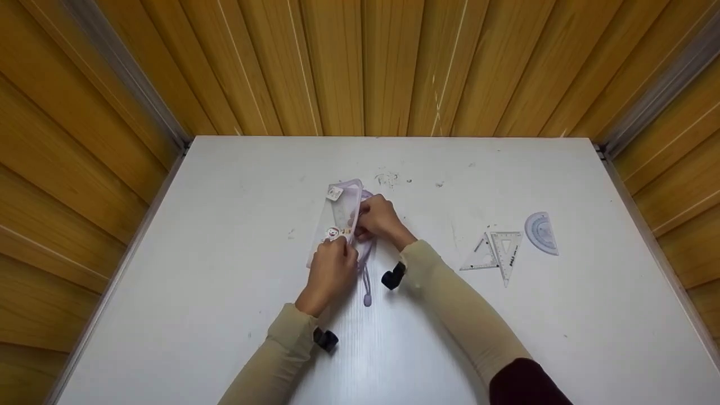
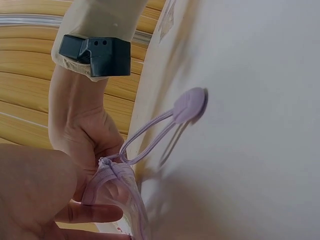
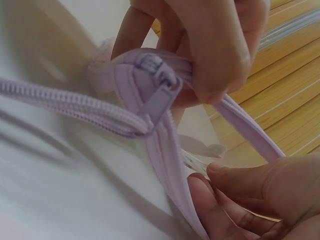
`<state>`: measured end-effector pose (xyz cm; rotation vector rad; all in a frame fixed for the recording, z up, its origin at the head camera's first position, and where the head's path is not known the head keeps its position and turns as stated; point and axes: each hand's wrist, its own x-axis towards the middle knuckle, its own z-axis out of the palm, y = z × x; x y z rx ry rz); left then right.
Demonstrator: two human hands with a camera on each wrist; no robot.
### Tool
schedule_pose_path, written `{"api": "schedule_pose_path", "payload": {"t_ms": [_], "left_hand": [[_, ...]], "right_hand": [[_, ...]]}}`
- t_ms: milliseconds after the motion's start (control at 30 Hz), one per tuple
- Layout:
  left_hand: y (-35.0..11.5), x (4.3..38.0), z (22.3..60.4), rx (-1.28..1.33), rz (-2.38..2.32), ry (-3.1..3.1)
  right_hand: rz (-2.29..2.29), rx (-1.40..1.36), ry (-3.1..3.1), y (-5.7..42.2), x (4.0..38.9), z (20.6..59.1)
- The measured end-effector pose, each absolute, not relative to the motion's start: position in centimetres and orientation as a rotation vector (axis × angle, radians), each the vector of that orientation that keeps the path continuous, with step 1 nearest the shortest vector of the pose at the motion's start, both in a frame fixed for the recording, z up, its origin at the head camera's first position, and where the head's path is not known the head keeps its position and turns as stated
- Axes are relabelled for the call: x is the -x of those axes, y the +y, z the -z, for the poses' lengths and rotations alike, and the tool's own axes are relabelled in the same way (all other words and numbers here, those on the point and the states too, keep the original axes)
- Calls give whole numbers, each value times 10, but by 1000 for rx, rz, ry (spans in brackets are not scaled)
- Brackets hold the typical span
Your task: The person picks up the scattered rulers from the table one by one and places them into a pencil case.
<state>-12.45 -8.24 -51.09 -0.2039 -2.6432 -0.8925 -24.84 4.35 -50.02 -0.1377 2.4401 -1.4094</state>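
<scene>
A clear zip pouch [image 1: 320, 247] with lilac edging and cartoon stickers is held slightly tilted above the white table. My left hand [image 1: 333, 264] grips its near end, beside the lilac zipper pull [image 3: 159, 102]. The zipper is open. My right hand [image 1: 383, 218] has its fingers at the opening, between the two zipper bands; thumb and forefinger pinch the end of a clear strip [image 3: 194, 162], seemingly a ruler. Through the pouch wall a clear ruler [image 1: 339, 214] shows. A lilac cord loop [image 2: 150, 135] with an oval tab [image 2: 190, 105] hangs from the near end.
Two clear set squares [image 1: 481, 257] lie on the white table [image 1: 225, 281] to the right, touching or nearly so. A clear bluish protractor [image 1: 541, 233] lies just beyond them. Wood-look panels [image 1: 388, 67] stand along the back and both sides.
</scene>
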Motion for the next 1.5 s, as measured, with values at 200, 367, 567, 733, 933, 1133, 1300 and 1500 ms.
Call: {"api": "schedule_pose_path", "payload": {"t_ms": [200,367,567,733,933,1133,1300,1500], "left_hand": [[-82,125,511,202,886,-2637],[-82,124,511,201,874,-2639],[-82,125,511,187,896,-2673],[-83,126,511,187,904,-2695],[-83,125,509,166,919,-2713],[-82,125,510,177,897,-2706],[-81,123,509,168,901,-2702],[-81,123,510,156,906,-2699]], "right_hand": [[1459,122,2384,47,248,500],[1481,107,2367,48,248,499],[1498,100,2344,50,247,496],[1515,113,2343,55,246,495],[1572,65,2293,63,245,492],[1611,46,2247,72,245,487],[1624,44,2255,80,245,487],[1587,54,2310,90,242,485]]}}
